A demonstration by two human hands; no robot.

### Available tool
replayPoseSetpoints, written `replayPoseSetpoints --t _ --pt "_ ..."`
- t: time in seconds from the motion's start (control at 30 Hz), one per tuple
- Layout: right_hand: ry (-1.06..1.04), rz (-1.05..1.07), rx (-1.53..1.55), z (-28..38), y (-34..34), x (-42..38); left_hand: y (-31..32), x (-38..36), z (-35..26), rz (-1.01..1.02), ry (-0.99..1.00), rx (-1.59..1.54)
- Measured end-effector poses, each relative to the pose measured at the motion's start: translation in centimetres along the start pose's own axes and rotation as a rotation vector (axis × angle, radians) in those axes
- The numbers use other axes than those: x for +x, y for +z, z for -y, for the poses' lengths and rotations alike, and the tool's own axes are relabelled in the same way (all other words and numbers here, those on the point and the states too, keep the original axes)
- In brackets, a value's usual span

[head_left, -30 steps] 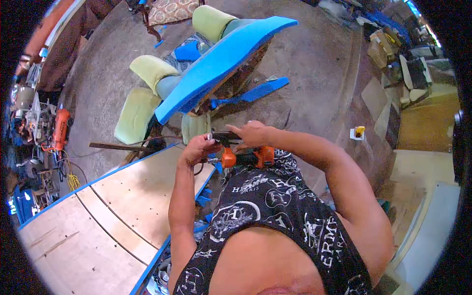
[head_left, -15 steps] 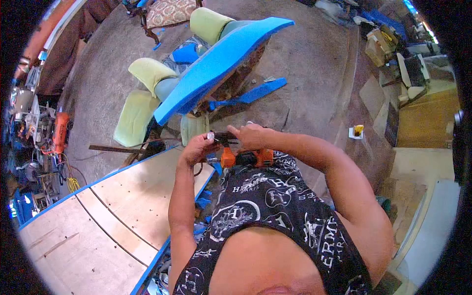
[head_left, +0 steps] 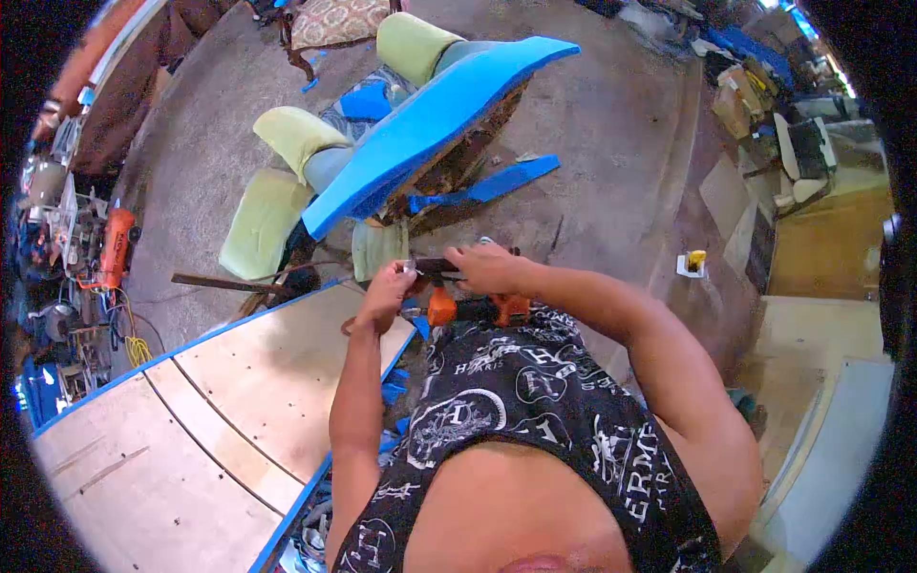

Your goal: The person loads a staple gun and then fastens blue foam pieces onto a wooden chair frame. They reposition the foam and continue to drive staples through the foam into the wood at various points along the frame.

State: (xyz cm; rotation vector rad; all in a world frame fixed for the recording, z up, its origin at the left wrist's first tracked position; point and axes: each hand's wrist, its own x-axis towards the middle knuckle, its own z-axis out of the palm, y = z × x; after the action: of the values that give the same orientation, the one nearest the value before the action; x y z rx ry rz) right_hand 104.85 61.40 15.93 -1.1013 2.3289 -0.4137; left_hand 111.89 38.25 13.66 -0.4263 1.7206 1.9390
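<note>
a black sleeveless top (head_left: 516, 401) with white lettering, round emblems and scooped neckline.

My right hand (head_left: 483, 267) grips a dark, narrow bar (head_left: 437, 266) near my left hand (head_left: 388, 287); adjacent, an orange-and-black power tool (head_left: 474, 310).

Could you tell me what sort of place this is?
Probably an upholstery workshop: blue foam on a seat frame, loose green cushions, and an orange tank, perhaps a compressor.

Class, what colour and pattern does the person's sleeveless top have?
The top is black with white lettering and emblems; the head view shows it best.
</note>
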Motion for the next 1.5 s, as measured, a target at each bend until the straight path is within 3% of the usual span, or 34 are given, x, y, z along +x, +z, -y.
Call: replayPoseSetpoints --t 0.07,0.13,0.33,0.53,0.6,0.73,0.8,0.9,1.03,1.2,1.33,1.4,1.5 --pt "-0.061 -0.069 0.002 0.7 -0.3 0.1 0.1 -1.1 -0.8 -0.019 -0.017 0.042" --pt "0.048 0.101 0.004 0.9 -0.7 0.3 0.4 -1.6 -1.1 -0.037 -0.032 0.081" --pt "0.035 0.093 -0.034 -0.3 -0.5 0.2 -0.3 -0.5 1.0 -0.019 0.026 -0.047" --pt "0.006 0.085 -0.061 0.5 -1.3 0.0 -0.4 0.4 1.9 -0.054 -0.045 -0.228" --pt "0.007 0.072 -0.054 0.5 -1.2 0.1 -0.2 0.6 2.4 -0.234 0.155 0.058" --pt "-0.024 -0.005 -0.058 0.3 -0.5 0.4 0.6 -0.1 2.9 -0.391 0.334 0.24" --pt "-0.022 -0.003 -0.057 0.4 -0.7 0.3 1.6 -1.0 2.5 -0.594 0.512 0.486" --pt "-0.048 -0.029 -0.064 0.0 -0.1 0.6 2.6 -1.7 1.8 -0.669 0.6 0.52" --pt "-0.067 -0.034 -0.102 -0.7 1.1 0.8 2.0 -1.3 2.8 -0.655 0.587 0.524" --pt "-0.083 0.034 -0.108 0.1 0.3 1.1 -0.6 -1.8 3.5 -0.316 0.235 0.28" --pt "-0.089 0.095 -0.103 0.4 0.2 1.2 -1.3 -2.6 3.2 -0.261 0.403 0.266" --pt "-0.097 0.103 -0.107 0.3 0.3 1.3 -1.6 -3.2 2.0 -0.227 0.632 0.663" --pt "-0.1 0.091 -0.115 -0.1 0.8 1.4 -1.7 -3.6 0.9 -0.174 0.558 0.682"
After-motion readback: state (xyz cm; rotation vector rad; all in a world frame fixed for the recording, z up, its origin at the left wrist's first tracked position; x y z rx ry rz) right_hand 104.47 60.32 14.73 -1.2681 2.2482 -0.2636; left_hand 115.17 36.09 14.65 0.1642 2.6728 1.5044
